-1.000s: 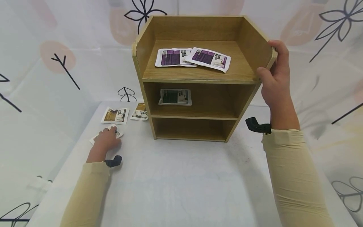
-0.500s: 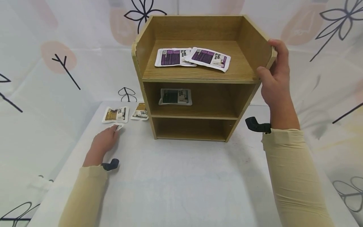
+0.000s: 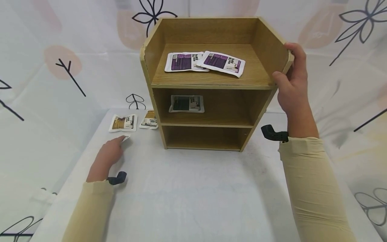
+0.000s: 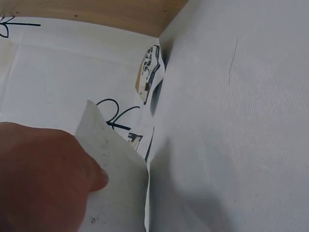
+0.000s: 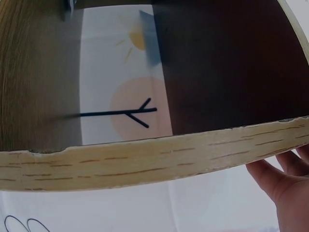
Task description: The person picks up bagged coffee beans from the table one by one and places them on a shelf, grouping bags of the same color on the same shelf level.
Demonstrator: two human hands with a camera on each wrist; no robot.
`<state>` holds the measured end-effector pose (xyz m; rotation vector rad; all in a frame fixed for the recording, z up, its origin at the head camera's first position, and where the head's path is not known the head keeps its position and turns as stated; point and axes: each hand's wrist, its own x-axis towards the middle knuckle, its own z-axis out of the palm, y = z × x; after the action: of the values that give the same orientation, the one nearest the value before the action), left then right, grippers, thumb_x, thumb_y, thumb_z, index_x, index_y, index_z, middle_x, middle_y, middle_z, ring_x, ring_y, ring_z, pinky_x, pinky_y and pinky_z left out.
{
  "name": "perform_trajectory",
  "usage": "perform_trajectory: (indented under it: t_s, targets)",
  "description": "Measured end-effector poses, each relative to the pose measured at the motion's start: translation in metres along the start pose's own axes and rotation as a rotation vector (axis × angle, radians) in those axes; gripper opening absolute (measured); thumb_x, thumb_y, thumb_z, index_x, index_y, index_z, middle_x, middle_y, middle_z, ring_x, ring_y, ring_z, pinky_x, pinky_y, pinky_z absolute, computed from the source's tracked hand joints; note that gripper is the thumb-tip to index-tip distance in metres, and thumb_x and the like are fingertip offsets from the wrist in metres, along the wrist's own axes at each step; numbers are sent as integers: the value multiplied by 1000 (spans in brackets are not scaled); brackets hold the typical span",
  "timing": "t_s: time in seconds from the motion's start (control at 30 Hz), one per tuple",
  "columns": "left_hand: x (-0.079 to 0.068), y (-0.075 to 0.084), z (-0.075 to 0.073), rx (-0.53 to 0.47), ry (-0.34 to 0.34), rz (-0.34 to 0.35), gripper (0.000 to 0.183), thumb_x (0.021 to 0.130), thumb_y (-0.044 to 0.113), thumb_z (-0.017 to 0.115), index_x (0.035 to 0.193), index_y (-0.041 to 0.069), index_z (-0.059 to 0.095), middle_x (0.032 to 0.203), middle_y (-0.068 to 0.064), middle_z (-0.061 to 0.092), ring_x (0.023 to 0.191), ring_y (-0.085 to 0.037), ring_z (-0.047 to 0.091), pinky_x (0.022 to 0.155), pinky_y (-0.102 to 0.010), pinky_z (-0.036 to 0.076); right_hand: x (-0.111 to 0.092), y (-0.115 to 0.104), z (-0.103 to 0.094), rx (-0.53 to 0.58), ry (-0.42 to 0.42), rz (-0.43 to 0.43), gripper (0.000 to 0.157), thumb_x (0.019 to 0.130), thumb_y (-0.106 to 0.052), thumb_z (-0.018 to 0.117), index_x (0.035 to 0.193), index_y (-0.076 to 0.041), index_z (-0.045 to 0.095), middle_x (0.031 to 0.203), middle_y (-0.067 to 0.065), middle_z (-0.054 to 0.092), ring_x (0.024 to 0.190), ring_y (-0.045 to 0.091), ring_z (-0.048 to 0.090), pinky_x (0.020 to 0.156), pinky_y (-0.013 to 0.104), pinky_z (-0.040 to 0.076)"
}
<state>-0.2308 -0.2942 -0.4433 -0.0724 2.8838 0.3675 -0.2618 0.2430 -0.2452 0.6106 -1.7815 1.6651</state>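
At the left of the table, my left hand (image 3: 109, 153) pinches a flat sachet (image 4: 116, 179). In the left wrist view its plain white side faces the camera and the thumb presses on it. The sachet stands tilted up from the table, mostly hidden behind the hand in the head view. My right hand (image 3: 294, 80) grips the right side panel of a wooden shelf unit (image 3: 211, 86), thumb in front and fingers behind. Two brown-and-white sachets, one (image 3: 124, 123) further left and one (image 3: 148, 119) partly behind the shelf unit, lie beyond the left hand.
Purple-and-white sachets (image 3: 223, 64) overlap on the unit's top shelf. A dark green sachet (image 3: 187, 103) lies on the middle shelf, towards the left. Patterned white sheeting (image 3: 96, 30) hangs behind and beside the white table (image 3: 187, 195).
My left hand has drawn back slightly towards me, and the sachet under it has gone from lying flat to tilted up in its pinch. The right hand stays on the shelf unit.
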Motion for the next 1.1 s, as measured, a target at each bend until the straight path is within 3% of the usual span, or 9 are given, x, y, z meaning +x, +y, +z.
perform_trajectory:
  t_s: [0.17, 0.3, 0.47, 0.6, 0.8, 0.97, 1.1]
  targets:
    - [-9, 7, -3, 10, 44, -34, 49, 100, 10, 33, 150, 8, 32, 146, -24, 43, 131, -49, 40, 103, -65, 35, -1, -1, 0, -35, -2, 6, 59, 78, 10, 35, 132, -13, 41, 130, 2, 44, 112, 25, 45, 89, 29, 36]
    - [-19, 16, -8, 17, 100, -11, 49, 100, 8, 35, 149, 9, 33, 144, -23, 46, 125, -47, 48, 99, -63, 40, -1, -2, 0, -65, 1, 18, 59, 79, 8, 36, 133, -15, 41, 131, 1, 44, 113, 24, 45, 89, 29, 37]
    - [-30, 30, -15, 16, 182, 28, 47, 102, 11, 37, 148, 10, 36, 137, -22, 54, 99, -36, 62, 80, -50, 51, 0, -3, 0, -99, 7, 32, 59, 80, 7, 36, 134, -17, 42, 132, 0, 43, 113, 23, 45, 89, 29, 37]
    - [-40, 41, -21, -34, 268, 75, 44, 102, 15, 39, 146, 13, 41, 123, -23, 63, 80, -29, 62, 62, -37, 47, -1, -3, 1, -126, 6, 42, 59, 81, 6, 36, 135, -19, 41, 133, -1, 43, 115, 22, 45, 91, 30, 37]
    - [-55, 54, -26, -157, 359, 157, 42, 102, 22, 42, 144, 15, 43, 123, -25, 63, 92, -36, 66, 61, -36, 49, -1, -4, 1, -165, 5, 55, 60, 82, 5, 36, 136, -22, 40, 135, -3, 42, 117, 22, 45, 92, 31, 37]
    - [-63, 62, -30, -256, 332, 171, 42, 102, 27, 41, 143, 17, 42, 132, -24, 58, 95, -36, 64, 61, -33, 50, -1, -4, 1, -156, 1, 53, 61, 82, 6, 36, 136, -21, 40, 135, -3, 42, 118, 22, 44, 94, 32, 37]
    - [-67, 68, -34, -343, 293, 179, 42, 101, 28, 42, 141, 14, 41, 138, -23, 54, 110, -40, 62, 73, -47, 56, -1, -4, 1, -169, -2, 55, 60, 83, 5, 36, 137, -22, 40, 136, -3, 41, 120, 21, 44, 96, 32, 37]
